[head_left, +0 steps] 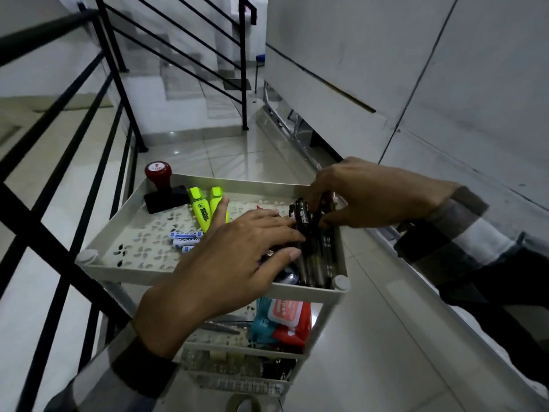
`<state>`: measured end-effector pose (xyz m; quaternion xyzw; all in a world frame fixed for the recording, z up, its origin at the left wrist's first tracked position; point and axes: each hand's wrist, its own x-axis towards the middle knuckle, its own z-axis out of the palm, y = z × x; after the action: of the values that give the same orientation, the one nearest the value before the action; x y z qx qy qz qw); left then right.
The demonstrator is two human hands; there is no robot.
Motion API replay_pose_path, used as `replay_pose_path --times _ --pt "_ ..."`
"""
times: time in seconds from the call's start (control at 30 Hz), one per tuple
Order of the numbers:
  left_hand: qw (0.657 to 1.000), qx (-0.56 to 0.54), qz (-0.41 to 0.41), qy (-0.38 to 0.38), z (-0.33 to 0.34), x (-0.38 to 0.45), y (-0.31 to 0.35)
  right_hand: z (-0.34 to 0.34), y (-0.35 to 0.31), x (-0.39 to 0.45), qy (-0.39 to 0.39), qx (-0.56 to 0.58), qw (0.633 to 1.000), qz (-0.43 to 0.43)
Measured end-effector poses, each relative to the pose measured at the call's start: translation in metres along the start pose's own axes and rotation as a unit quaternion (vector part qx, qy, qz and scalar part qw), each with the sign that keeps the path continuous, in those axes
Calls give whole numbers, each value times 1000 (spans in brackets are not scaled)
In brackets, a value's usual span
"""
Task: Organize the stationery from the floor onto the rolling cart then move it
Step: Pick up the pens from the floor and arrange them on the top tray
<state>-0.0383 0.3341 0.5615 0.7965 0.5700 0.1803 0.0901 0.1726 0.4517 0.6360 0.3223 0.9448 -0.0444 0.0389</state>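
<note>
head view: rolling cart [190, 270] stands on tile beside a black railing [74, 162]. right hand [365, 193] pinches a bundle of dark pens [312, 242] at the top tray's right edge. left hand [237, 257] lies flat, fingers spread, against the pens, gripping nothing. highlighters [203, 209], stamp [162, 187], batteries [185, 237] lie in the tray.

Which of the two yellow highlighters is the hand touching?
The right-hand highlighter. The left hand has a fingertip lying across its lower end. The other highlighter, the one nearer the red-topped stamp, lies clear of the hand with its printed label showing.
</note>
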Motion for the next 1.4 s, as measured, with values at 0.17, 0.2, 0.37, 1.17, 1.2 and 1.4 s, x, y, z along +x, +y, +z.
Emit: replay_pose_path --times 0.17,0.2,0.37,1.17,1.2,1.4 --pt "999 10 -22 -29 -5 8 4 5 -9 -10 -41 -13 999 22" --pt "999 11 -24 -35 -5 10 5 7 -10 -10 -34 -23 999 25" --pt "999 -3 -37 -34 -4 10 6 16 -12 -10 15 -49 998 27" --pt "954 -63 85 280 63 -172 71 143 -154 -157 322 46 945 10" --pt "952 -66 81 286 76 -187 74 159 -162 -167 319 48 947 12" --pt "956 -105 42 271 169 -270 75 277 -207 -226 308 68 949 25"
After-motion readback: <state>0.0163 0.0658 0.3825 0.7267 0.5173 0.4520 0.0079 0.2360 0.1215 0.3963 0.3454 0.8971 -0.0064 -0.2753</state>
